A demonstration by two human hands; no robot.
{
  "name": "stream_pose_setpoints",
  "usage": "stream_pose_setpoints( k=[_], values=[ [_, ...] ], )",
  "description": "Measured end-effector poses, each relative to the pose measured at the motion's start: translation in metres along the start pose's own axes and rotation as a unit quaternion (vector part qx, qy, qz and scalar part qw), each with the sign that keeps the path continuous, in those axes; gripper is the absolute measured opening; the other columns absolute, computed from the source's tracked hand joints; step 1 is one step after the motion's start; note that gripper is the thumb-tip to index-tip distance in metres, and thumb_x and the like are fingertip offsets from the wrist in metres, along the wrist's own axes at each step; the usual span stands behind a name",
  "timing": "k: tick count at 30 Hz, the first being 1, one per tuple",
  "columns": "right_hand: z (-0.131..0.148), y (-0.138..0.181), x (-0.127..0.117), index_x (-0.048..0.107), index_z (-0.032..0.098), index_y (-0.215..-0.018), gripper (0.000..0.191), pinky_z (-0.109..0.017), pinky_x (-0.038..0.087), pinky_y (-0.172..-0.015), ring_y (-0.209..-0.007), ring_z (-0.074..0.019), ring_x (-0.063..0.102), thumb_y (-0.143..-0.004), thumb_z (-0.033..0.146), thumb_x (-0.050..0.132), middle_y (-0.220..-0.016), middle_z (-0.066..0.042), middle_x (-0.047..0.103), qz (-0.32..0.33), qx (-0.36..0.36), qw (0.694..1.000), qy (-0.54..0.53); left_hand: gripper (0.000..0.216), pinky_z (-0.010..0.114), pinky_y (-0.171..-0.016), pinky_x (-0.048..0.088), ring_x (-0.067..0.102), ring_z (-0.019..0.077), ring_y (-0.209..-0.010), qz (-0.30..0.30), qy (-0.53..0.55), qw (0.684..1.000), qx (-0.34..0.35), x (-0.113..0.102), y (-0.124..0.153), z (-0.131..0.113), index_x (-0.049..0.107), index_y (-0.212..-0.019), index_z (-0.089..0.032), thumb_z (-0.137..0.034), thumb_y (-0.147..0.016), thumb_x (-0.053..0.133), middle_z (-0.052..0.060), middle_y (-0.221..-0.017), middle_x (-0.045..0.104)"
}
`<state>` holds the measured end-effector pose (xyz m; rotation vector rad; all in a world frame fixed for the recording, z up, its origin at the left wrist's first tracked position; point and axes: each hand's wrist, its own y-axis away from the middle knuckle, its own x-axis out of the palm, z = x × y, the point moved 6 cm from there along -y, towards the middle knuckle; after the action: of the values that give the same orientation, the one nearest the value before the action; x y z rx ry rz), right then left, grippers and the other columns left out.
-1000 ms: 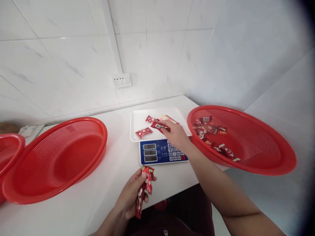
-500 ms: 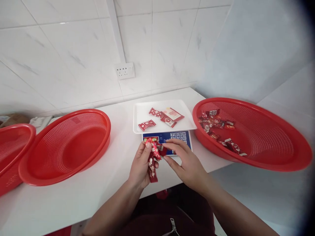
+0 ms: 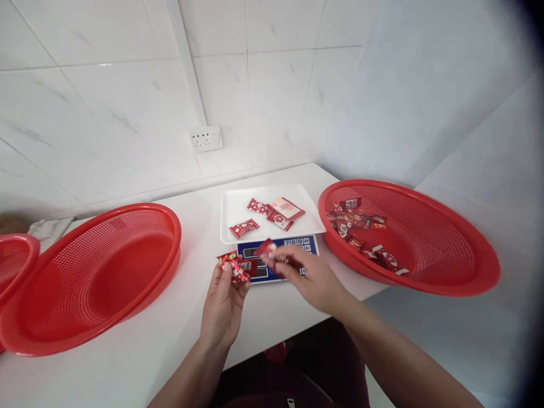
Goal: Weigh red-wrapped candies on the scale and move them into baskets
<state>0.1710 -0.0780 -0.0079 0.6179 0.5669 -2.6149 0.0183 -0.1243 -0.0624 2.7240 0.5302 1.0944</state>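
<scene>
My left hand (image 3: 223,306) is closed around several red snack packets (image 3: 238,271), held over the near edge of the scale's blue keypad (image 3: 302,243). Between the thumb and fingers of my right hand (image 3: 314,277) is one dark red snack packet (image 3: 266,252), slightly blurred, raised over the keypad. Just beyond lies the scale's white tray (image 3: 227,195). On it rest a polka-dot packet (image 3: 244,228), a second dotted packet (image 3: 258,206), a red-and-white packet (image 3: 279,220) and a flat, pale square packet (image 3: 288,208).
At the right, a red perforated basket (image 3: 450,243) holds several wrapped snacks (image 3: 361,221). Another red basket (image 3: 127,266) stands at the left, with part of a third basket (image 3: 17,255) beyond it. A wall socket (image 3: 206,139) is on the tiled wall behind the white table (image 3: 178,328).
My right hand has drawn a dark red packet away from the bunch, and the hands are further apart. My left hand keeps the other packets. The camera view has shifted somewhat.
</scene>
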Motion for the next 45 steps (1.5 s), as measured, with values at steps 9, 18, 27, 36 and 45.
stream_pose_setpoints(
  k=[9, 18, 27, 36, 45],
  values=[
    [-0.042, -0.073, -0.016, 0.055, 0.021, -0.115, 0.03, -0.039, 0.046, -0.081, -0.104, -0.0261, 0.057, -0.091, 0.032, 0.04, -0.113, -0.01, 0.062, -0.043, 0.046, 0.954, 0.293, 0.037, 0.017, -0.051, 0.046, 0.053, 0.0062, -0.061, 0.02, -0.088, 0.986, -0.14, -0.024, 0.023, 0.018, 0.063, -0.099, -0.018, -0.041, -0.071, 0.073, 0.003, -0.092, 0.064],
    [-0.016, -0.069, 0.047, 0.054, 0.026, -0.126, 0.042, -0.056, 0.024, -0.105, -0.135, -0.03, 0.026, -0.092, 0.045, 0.039, -0.141, -0.004, 0.045, 0.072, -0.132, 0.919, 0.365, 0.032, 0.018, -0.052, 0.041, 0.049, 0.006, -0.057, 0.075, -0.131, 0.972, -0.181, -0.029, 0.023, 0.028, 0.064, -0.097, -0.017, -0.041, -0.077, 0.067, 0.001, -0.079, 0.06],
    [-0.02, -0.066, 0.011, 0.052, 0.022, -0.129, 0.048, -0.053, 0.018, -0.111, -0.139, -0.0277, 0.019, -0.091, 0.047, 0.038, -0.144, -0.007, 0.04, 0.034, -0.071, 0.964, 0.253, 0.035, 0.02, -0.056, 0.041, 0.049, 0.0068, -0.058, 0.129, -0.17, 0.959, -0.184, -0.031, 0.032, 0.028, 0.063, -0.098, -0.016, -0.045, -0.078, 0.064, 0.003, -0.081, 0.06],
    [-0.047, 0.059, -0.003, 0.046, 0.028, -0.132, 0.055, -0.045, 0.041, -0.099, -0.118, -0.0237, 0.052, -0.082, 0.047, 0.057, -0.132, -0.009, 0.052, 0.172, 0.126, 0.962, -0.171, 0.034, 0.025, -0.065, 0.044, 0.057, 0.0121, -0.071, 0.243, -0.175, 0.921, -0.25, -0.026, 0.046, 0.05, 0.064, -0.099, -0.017, -0.039, -0.074, 0.07, 0.007, -0.091, 0.064],
    [-0.039, 0.099, 0.048, 0.03, 0.027, -0.141, 0.064, -0.042, 0.038, -0.101, -0.119, -0.0203, 0.052, -0.084, 0.032, 0.058, -0.128, -0.008, 0.056, 0.256, 0.221, 0.869, -0.361, 0.026, 0.029, -0.081, 0.044, 0.059, 0.017, -0.088, 0.33, -0.158, 0.902, -0.229, -0.001, 0.052, 0.06, 0.066, -0.097, -0.018, -0.031, -0.075, 0.07, 0.007, -0.099, 0.065]
  ],
)
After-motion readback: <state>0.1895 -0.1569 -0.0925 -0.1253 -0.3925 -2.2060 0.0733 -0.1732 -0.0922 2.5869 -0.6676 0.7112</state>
